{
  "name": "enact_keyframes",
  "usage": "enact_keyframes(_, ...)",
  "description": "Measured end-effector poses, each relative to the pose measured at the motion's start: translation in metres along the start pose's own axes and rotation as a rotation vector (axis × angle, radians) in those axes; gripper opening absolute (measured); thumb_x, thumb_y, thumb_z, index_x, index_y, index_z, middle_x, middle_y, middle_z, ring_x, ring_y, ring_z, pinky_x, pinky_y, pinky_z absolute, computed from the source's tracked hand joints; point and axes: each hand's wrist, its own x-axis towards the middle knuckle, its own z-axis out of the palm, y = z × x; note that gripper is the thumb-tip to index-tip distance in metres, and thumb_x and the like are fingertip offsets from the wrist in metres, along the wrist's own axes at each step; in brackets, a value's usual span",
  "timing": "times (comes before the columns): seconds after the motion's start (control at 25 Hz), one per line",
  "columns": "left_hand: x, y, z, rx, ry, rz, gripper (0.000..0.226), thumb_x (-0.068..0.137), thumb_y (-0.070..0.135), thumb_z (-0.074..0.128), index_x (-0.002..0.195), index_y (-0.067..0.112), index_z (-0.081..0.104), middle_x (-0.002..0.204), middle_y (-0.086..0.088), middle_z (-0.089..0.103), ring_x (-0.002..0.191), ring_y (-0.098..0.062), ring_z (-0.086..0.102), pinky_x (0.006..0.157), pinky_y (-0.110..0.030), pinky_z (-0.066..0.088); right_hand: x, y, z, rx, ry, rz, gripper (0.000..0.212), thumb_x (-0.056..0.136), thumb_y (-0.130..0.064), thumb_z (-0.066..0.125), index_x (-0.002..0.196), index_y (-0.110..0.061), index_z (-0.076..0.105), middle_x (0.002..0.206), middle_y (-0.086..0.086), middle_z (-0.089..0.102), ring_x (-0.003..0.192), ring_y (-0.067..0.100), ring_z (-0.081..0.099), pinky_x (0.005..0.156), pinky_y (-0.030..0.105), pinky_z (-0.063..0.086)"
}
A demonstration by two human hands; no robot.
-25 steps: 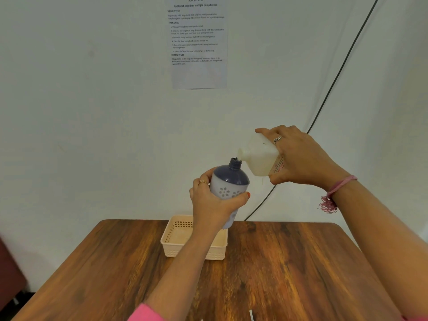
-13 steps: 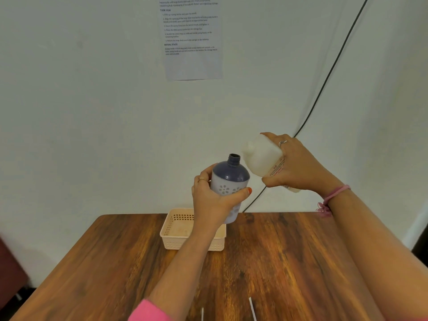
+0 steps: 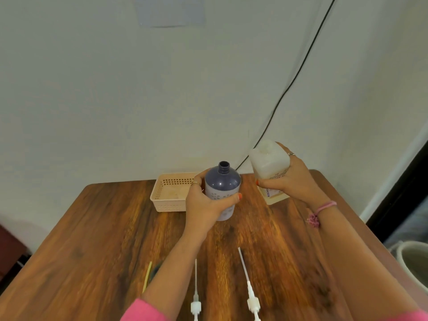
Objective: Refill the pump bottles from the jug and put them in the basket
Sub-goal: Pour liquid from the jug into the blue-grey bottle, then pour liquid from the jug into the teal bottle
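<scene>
My left hand (image 3: 205, 206) grips a purple pump bottle (image 3: 222, 181) with white flower marks, upright, its neck open with no pump on it. To its right, my right hand (image 3: 290, 179) grips the white translucent jug (image 3: 268, 162), now held nearly upright and apart from the bottle. The beige perforated basket (image 3: 170, 193) sits on the wooden table (image 3: 92, 251) behind and left of the bottle; I see no bottle in it. Two white pump heads with long tubes (image 3: 195, 295) (image 3: 249, 286) lie on the table near me.
A yellowish thin stick (image 3: 147, 276) and a dark object lie by my left forearm, partly hidden. A black cable (image 3: 301, 68) runs down the white wall to the table's far edge. A pale bin (image 3: 412, 262) stands on the floor at the right.
The jug has tipped back from the bottle's neck and moved to the right. Both hands have come down toward the table. My head has tilted down, bringing the pump heads into sight.
</scene>
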Motion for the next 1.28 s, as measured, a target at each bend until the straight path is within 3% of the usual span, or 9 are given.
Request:
enact_keyframes(0.12, -0.017, -0.025, 0.002, 0.025, -0.015, -0.054, 0.081, 0.054, 0.021, 0.093, 0.122, 0.031, 0.050, 0.114, 0.019, 0.059, 0.103, 0.003, 0.057, 0.076, -0.014, 0.053, -0.024, 0.026, 0.007, 0.062, 0.009, 0.067, 0.084, 0.055, -0.013, 0.090, 0.125, -0.037, 0.051, 0.099, -0.018, 0.066, 0.089, 0.002, 0.066, 0.064, 0.015, 0.054)
enact_keyframes(0.24, -0.036, -0.053, 0.005, 0.072, -0.019, -0.117, 0.085, 0.056, 0.023, 0.091, 0.129, 0.027, 0.048, 0.119, 0.016, 0.057, 0.108, -0.003, 0.055, 0.079, -0.013, 0.047, -0.048, 0.046, 0.016, 0.111, -0.006, 0.128, 0.081, 0.058, -0.008, 0.088, 0.122, -0.042, 0.051, 0.097, -0.023, 0.066, 0.090, 0.001, 0.066, 0.062, 0.013, 0.052)
enact_keyframes(0.52, -0.076, -0.124, 0.017, 0.186, -0.030, -0.266, 0.078, 0.057, 0.025, 0.091, 0.119, 0.035, 0.045, 0.110, 0.021, 0.054, 0.101, -0.007, 0.057, 0.078, -0.013, 0.049, -0.087, 0.078, 0.037, 0.161, 0.003, 0.249, 0.080, 0.064, -0.010, 0.086, 0.120, -0.046, 0.043, 0.111, -0.012, 0.058, 0.101, 0.012, 0.061, 0.066, 0.015, 0.055)
enact_keyframes(0.64, -0.092, -0.147, 0.018, 0.232, -0.035, -0.316, 0.079, 0.058, 0.023, 0.091, 0.120, 0.033, 0.043, 0.113, 0.015, 0.054, 0.100, -0.009, 0.056, 0.085, -0.021, 0.052, -0.099, 0.088, 0.045, 0.156, -0.001, 0.270, 0.079, 0.064, -0.011, 0.086, 0.124, -0.039, 0.042, 0.113, -0.010, 0.057, 0.105, 0.014, 0.059, 0.067, 0.014, 0.054)
enact_keyframes(0.8, -0.110, -0.168, 0.018, 0.248, -0.030, -0.382, 0.080, 0.059, 0.017, 0.091, 0.119, 0.030, 0.040, 0.115, 0.009, 0.054, 0.100, -0.010, 0.055, 0.083, -0.015, 0.048, -0.112, 0.097, 0.050, 0.149, -0.005, 0.307, 0.081, 0.063, -0.011, 0.086, 0.126, -0.037, 0.043, 0.113, -0.009, 0.058, 0.106, 0.012, 0.058, 0.064, 0.014, 0.054)
enact_keyframes(0.88, -0.115, -0.173, 0.017, 0.255, -0.017, -0.408, 0.080, 0.059, 0.016, 0.090, 0.120, 0.029, 0.040, 0.118, 0.006, 0.055, 0.102, -0.012, 0.055, 0.086, -0.020, 0.050, -0.117, 0.101, 0.051, 0.131, -0.014, 0.315, 0.083, 0.063, -0.011, 0.086, 0.129, -0.034, 0.042, 0.116, -0.004, 0.058, 0.108, 0.013, 0.057, 0.067, 0.018, 0.054)
enact_keyframes(1.04, -0.118, -0.174, 0.017, 0.253, -0.009, -0.423, 0.079, 0.061, 0.015, 0.089, 0.121, 0.027, 0.040, 0.122, 0.001, 0.056, 0.103, -0.012, 0.053, 0.089, -0.025, 0.049, -0.124, 0.105, 0.052, 0.117, -0.017, 0.343, 0.079, 0.064, -0.011, 0.086, 0.124, -0.039, 0.042, 0.114, -0.007, 0.057, 0.108, 0.011, 0.056, 0.069, 0.015, 0.049)
enact_keyframes(1.16, -0.117, -0.169, 0.018, 0.251, -0.035, -0.443, 0.085, 0.061, 0.014, 0.089, 0.127, 0.024, 0.037, 0.130, -0.002, 0.053, 0.114, -0.019, 0.054, 0.092, -0.025, 0.047, -0.126, 0.106, 0.054, 0.110, -0.021, 0.368, 0.079, 0.066, -0.009, 0.085, 0.126, -0.035, 0.040, 0.115, -0.004, 0.057, 0.108, 0.013, 0.055, 0.071, 0.016, 0.047)
enact_keyframes(1.28, -0.118, -0.158, 0.012, 0.279, -0.087, -0.450, 0.108, 0.060, 0.019, 0.090, 0.145, 0.017, 0.024, 0.146, -0.004, 0.039, 0.132, -0.023, 0.043, 0.104, -0.029, 0.038, -0.125, 0.106, 0.055, 0.107, -0.021, 0.383, 0.078, 0.067, -0.009, 0.084, 0.126, -0.034, 0.039, 0.115, -0.003, 0.056, 0.107, 0.012, 0.054, 0.071, 0.016, 0.046)
